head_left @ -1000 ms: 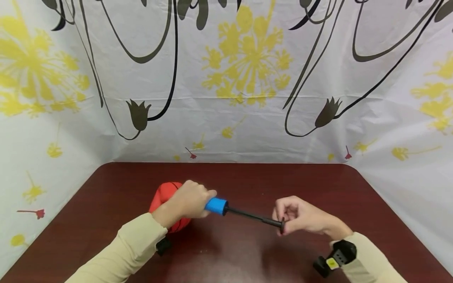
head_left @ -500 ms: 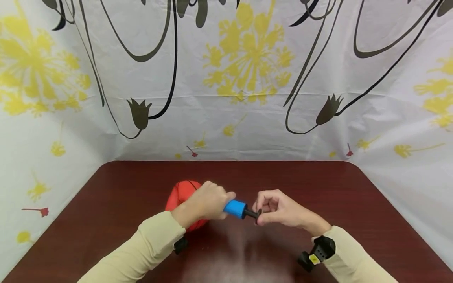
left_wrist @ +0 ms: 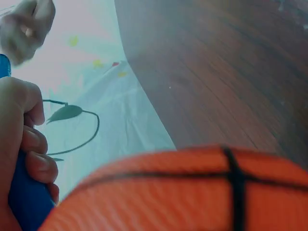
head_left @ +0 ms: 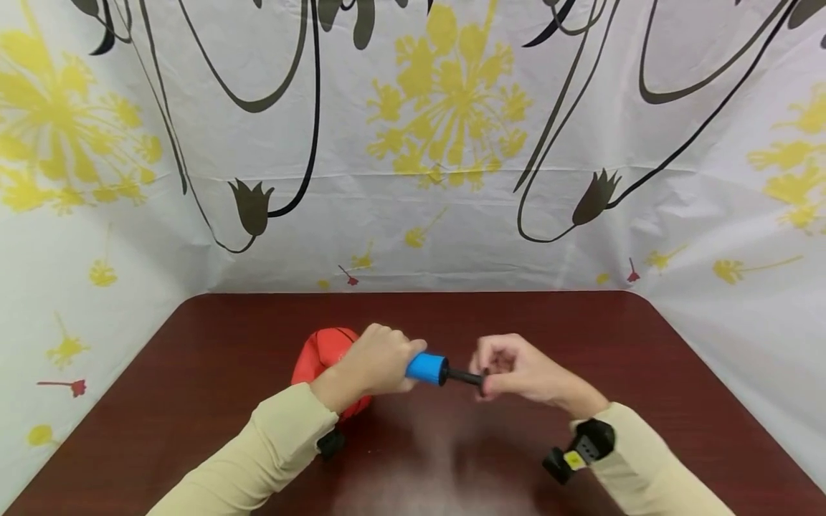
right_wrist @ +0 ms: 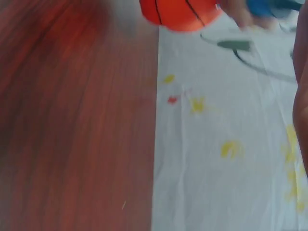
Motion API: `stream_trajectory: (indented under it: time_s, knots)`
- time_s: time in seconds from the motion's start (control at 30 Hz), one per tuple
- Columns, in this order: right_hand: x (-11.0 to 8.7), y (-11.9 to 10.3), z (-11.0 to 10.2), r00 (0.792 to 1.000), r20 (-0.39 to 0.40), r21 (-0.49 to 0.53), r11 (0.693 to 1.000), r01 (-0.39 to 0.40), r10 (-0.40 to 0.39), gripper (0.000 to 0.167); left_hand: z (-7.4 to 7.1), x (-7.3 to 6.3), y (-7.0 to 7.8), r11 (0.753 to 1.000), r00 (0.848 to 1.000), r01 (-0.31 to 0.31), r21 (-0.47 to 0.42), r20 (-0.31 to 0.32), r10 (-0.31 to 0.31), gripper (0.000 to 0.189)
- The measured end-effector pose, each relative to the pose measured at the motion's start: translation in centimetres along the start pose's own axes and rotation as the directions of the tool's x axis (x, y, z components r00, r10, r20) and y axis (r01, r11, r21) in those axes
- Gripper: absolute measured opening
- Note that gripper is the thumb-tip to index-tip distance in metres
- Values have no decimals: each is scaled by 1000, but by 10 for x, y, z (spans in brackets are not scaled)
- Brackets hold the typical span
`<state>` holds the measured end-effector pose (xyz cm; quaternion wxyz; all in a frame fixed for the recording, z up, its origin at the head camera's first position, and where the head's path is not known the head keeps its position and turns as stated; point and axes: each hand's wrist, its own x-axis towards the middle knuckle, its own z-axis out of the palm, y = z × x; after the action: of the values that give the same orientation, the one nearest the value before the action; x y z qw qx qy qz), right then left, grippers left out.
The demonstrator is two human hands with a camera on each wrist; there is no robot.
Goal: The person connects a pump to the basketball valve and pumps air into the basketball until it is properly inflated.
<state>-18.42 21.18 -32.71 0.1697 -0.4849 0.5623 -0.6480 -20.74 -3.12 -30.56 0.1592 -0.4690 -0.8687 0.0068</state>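
Note:
A blue hand pump (head_left: 426,368) with a black rod is held level above the table, the left hand (head_left: 377,358) gripping its barrel. At the other end, the right hand (head_left: 525,373) pinches the black handle between thumb and fingers. A short length of the rod (head_left: 463,376) shows between the barrel and that handle. Behind the left hand is a red-orange ball (head_left: 323,351) with black basketball lines; it looks dented in the head view. The left wrist view has the ball (left_wrist: 192,192) close up beside the barrel (left_wrist: 29,197). The pump's ball-side end is hidden by the left hand.
A dark reddish-brown table (head_left: 484,459) with rounded far corners lies beneath the hands. Around its back and sides hangs a white cloth (head_left: 400,236) printed with yellow and grey flowers. Black cameras are strapped at the wrists, such as the right wrist camera (head_left: 584,448).
The right hand first pushed the rod nearly all the way into the barrel, moving left, and has since drawn it slightly out again. Left hand, pump and ball shifted right, then slightly back.

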Motion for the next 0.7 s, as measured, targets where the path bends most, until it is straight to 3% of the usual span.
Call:
stream_trajectory:
  time_s: [0.13,0.27,0.5,0.6,0.7]
  knots:
    - [14,10,8,994,-44,-77,992,-99,96,14,1,-1,1,998,999,-4,66,41,1,24]
    - [6,5,7,989,-31,-96,985,-146,143,10,4,-3,0,997,997,-56,61,49,53,23]
    - [-24,-21,-10,995,97,111,994,-8,-3,12,0,-13,-13,1000,999,-13,6,-50,13,25]
    - [-25,-23,-12,994,107,111,994,10,-22,9,-2,-13,-15,1000,998,-7,8,-59,7,25]
    - [-12,-15,-7,998,65,49,999,3,-7,10,-2,-9,-12,1000,998,-21,15,-58,22,26]
